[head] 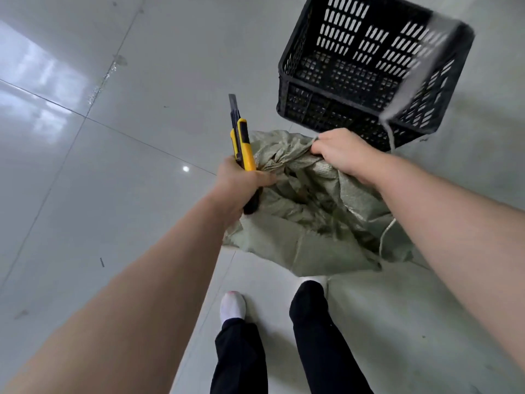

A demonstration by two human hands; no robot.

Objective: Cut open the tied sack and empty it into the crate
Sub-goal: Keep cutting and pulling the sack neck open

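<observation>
Tiled floor point(113, 194): your left hand point(241, 183) grips a utility knife point(241, 143), right hand point(341, 152) pinches the woven sack point(312, 223), contents hidden; plastic crate point(326, 109) beyond those fingers.

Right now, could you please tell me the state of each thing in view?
knife: blade out, gripped by left hand
sack: on floor, top bunched, gripped by right hand
crate: upright on floor, empty

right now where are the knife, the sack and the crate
knife point(244, 143): head view, on its yellow handle.
sack point(270, 240): head view, on the flat green weave of its near side.
crate point(326, 112): head view, on its black near wall.
</observation>
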